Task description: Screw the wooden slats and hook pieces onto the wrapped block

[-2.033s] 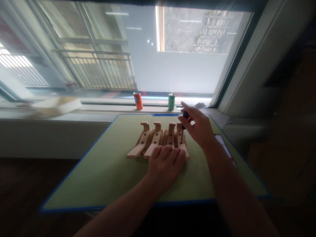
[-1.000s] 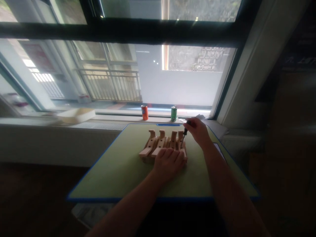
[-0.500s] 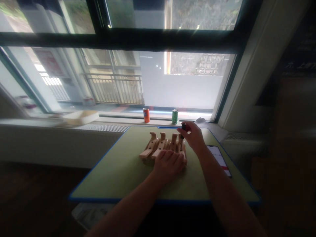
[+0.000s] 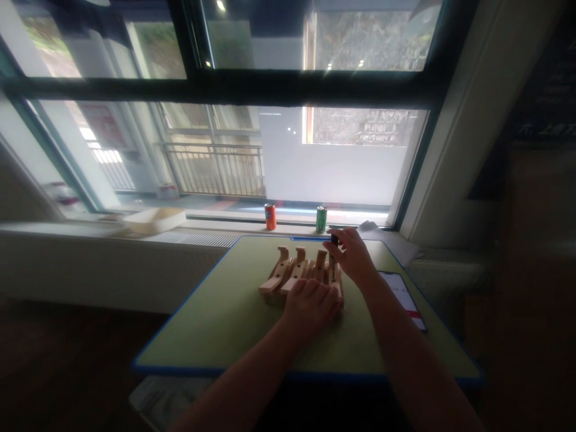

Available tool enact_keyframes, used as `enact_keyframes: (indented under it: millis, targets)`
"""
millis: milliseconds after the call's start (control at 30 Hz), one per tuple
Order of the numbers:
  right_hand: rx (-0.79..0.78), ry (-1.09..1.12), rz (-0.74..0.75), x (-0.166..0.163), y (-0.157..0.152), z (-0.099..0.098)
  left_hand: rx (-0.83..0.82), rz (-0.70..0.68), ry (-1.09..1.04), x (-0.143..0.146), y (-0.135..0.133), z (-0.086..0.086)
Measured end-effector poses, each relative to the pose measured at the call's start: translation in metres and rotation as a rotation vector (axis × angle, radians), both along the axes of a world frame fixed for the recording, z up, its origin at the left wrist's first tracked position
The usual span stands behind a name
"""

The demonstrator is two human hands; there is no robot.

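Note:
A pale wooden assembly with several upright hooked slats and dark holes sits on the table. My left hand is closed over the front right of it, the fingers bent over the wood and partly hiding the near side. Between the fingertips of my right hand is the black handle of a screwdriver, held nearly upright. Its shaft points down at the rightmost slat; the exact contact of the tip is too small to make out.
The assembly stands on a green table with a blue edge. To the right lies a phone, lit up. Along the windowsill are an orange can, a green can and a cream tray. Crumpled white material sits behind my right hand.
The whole view has shifted a little, so everything appears slightly lower. Both hands keep their places at the assembly, and the right fingers have changed their pinch on the screwdriver handle slightly.

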State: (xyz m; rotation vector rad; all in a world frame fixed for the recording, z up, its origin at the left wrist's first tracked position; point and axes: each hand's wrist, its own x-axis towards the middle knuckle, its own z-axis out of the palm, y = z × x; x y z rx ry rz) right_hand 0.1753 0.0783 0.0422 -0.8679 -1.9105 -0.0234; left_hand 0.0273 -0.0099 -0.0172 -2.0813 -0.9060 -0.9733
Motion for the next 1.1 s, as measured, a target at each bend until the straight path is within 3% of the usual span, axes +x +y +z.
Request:
enact_keyframes:
  millis: [200, 400, 600, 700, 833, 967, 1100]
  targets:
    - [-0.043, -0.027, 0.125, 0.007, -0.001, 0.010, 0.015, -0.007, -0.013, 0.001, -0.002, 0.003]
    - [-0.031, 0.016, -0.095, 0.004, -0.003, 0.007, -0.011, -0.010, -0.032, 0.002, -0.002, 0.000]
    - [-0.162, 0.062, 0.093, 0.010, -0.012, 0.013, -0.045, 0.012, -0.031, 0.002, -0.004, 0.000]
    - [-0.191, 0.124, 0.090, 0.012, -0.011, 0.015, -0.039, 0.008, -0.038, 0.003, -0.004, 0.000]
    - [-0.108, 0.230, 0.086, 0.009, -0.012, 0.011, -0.030, 0.006, -0.053, 0.004, -0.003, -0.002]
    - [-0.202, 0.243, 0.178, 0.007, -0.013, 0.006, -0.040, 0.016, -0.042, 0.003, -0.004, -0.003]
    - [-0.170, 0.282, 0.167, 0.005, -0.011, 0.005, -0.043, 0.009, -0.035, 0.003, -0.004, -0.001]
